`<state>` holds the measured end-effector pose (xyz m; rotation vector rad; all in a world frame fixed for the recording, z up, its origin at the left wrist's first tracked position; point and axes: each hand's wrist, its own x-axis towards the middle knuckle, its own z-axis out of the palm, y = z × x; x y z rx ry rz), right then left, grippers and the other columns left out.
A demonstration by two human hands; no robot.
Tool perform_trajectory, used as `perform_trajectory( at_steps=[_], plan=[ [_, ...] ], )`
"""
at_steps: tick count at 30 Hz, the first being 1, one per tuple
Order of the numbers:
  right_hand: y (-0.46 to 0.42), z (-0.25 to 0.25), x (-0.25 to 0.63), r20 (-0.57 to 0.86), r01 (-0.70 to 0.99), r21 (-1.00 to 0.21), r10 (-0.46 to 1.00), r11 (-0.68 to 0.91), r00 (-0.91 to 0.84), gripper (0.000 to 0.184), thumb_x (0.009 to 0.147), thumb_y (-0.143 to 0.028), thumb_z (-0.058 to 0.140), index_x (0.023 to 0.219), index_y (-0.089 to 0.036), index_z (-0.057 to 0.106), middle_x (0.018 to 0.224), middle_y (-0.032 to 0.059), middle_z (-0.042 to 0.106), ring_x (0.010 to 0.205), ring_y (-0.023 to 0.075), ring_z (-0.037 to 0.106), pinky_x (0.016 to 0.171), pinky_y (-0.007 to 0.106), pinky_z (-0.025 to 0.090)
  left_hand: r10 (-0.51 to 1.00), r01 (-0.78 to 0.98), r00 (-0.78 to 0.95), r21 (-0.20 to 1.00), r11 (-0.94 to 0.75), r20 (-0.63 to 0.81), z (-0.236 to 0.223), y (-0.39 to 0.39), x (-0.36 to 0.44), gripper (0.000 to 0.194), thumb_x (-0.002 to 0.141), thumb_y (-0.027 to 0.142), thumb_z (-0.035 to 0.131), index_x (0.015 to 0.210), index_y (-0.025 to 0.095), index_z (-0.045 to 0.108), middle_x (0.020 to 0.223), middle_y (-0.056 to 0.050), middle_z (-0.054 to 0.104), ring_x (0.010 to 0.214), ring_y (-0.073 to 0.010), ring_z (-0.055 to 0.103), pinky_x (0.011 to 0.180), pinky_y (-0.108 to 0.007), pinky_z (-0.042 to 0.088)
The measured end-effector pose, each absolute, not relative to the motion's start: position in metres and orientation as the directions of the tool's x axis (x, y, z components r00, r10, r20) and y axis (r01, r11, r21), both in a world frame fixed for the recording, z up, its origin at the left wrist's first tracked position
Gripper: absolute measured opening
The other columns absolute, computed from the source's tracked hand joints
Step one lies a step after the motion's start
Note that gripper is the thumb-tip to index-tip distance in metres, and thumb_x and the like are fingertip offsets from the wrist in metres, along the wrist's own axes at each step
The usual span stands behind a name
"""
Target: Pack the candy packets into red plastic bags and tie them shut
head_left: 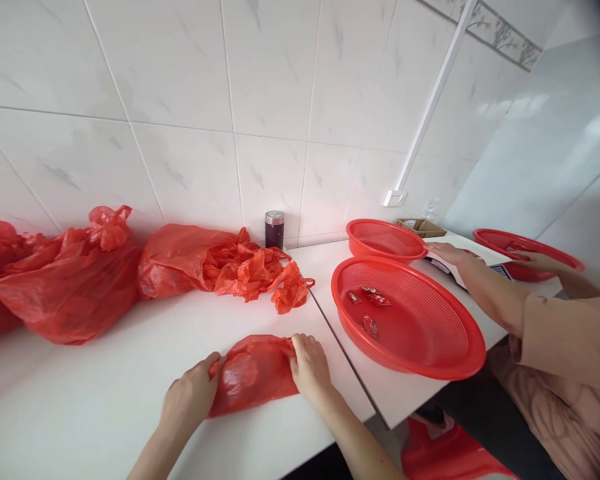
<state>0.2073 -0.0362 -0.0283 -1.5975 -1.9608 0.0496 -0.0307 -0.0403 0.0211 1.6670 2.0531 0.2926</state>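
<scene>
Left hand [189, 397], right hand [311, 367] and forearms [353, 427] are bare (black clothing [323, 467] below).

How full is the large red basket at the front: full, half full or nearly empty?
Nearly empty: the basket holds only a few small packets, and much of its bottom is bare.

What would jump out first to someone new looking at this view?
Probably the red: a large red basket right of the table seam, with a few small wrapped pieces inside, and bulging red bags along the wall at left. Next, front and center, the left hand and right hand hold a smaller red bag between them.
</scene>
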Motion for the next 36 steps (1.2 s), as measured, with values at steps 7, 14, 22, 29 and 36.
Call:
perform_trajectory(
  at_steps=[7, 14, 22, 29, 36],
  plan=[
    [-0.038, -0.022, 0.213, 0.410, 0.856, -0.465, 0.912, 0.226, -0.018, 0.027, 0.073, -0.015, 0.067, 0.070, -0.022, 0.042, 0.073, -0.0007, 0.057, 0.068, 0.0173, 0.053, 0.062, 0.027, 0.041, 0.949, 0.794, -0.225, 0.523, 0.311, -0.222, 0.022, -0.056, -0.056, 0.042, 0.090, 0.057, 0.018, 0.081, 0.031, 0.049, 0.078, -0.001, 0.063, 0.074, -0.0244, 0.056, 0.068, -0.031, 0.040],
    [-0.044, -0.015, 0.207, 0.419, 0.848, -0.483, 0.908, 0.218, 0.005, 0.032, 0.070, -0.025, 0.074, 0.072, -0.023, 0.041, 0.076, -0.0013, 0.056, 0.063, 0.0157, 0.052, 0.062, 0.028, 0.040, 0.946, 0.623, -0.243, 0.713, 0.320, -0.212, 0.017, -0.088, -0.096, 0.049, 0.084, 0.068, 0.029, 0.063, 0.025, 0.041, 0.065, 0.003, 0.054, 0.065, -0.0180, 0.051, 0.063, -0.027, 0.042],
    [-0.043, -0.024, 0.212, 0.359, 0.715, -0.653, 0.933, 0.249, 0.003, 0.020, 0.076, -0.025, 0.062, 0.084, -0.024, 0.043, 0.068, -0.0021, 0.061, 0.063, 0.0190, 0.058, 0.062, 0.029, 0.044, 0.966, 0.813, -0.227, 0.571, 0.117, 0.124, 0.061, -0.058, -0.070, 0.041, 0.088, 0.046, 0.035, 0.118, 0.023, 0.050, 0.120, -0.013, 0.061, 0.110, -0.0323, 0.056, 0.089, -0.047, 0.044],
    [-0.044, -0.030, 0.225, 0.305, 0.317, -0.913, 0.945, 0.255, 0.118, 0.030, 0.083, -0.044, 0.058, 0.101, -0.023, 0.045, 0.086, 0.0049, 0.066, 0.073, 0.0194, 0.064, 0.068, 0.030, 0.051, 0.979, 0.897, 0.202, 0.406, -0.174, -0.027, 0.069, -0.042, -0.003, 0.014, 0.083, 0.031, 0.062, 0.091, 0.022, 0.069, 0.090, -0.006, 0.070, 0.090, -0.0230, 0.064, 0.084, -0.040, 0.048],
    [-0.034, -0.044, 0.236, 0.165, 0.172, -0.975, 0.976, 0.140, 0.144, 0.050, 0.079, -0.054, 0.061, 0.116, -0.023, 0.046, 0.091, 0.0052, 0.063, 0.076, 0.0193, 0.063, 0.068, 0.032, 0.052, 0.988, 0.905, -0.010, 0.418, 0.076, -0.157, 0.155, -0.021, -0.096, 0.023, 0.087, 0.037, 0.061, 0.088, 0.014, 0.064, 0.089, -0.002, 0.066, 0.082, -0.0178, 0.063, 0.076, -0.037, 0.052]
  ],
)
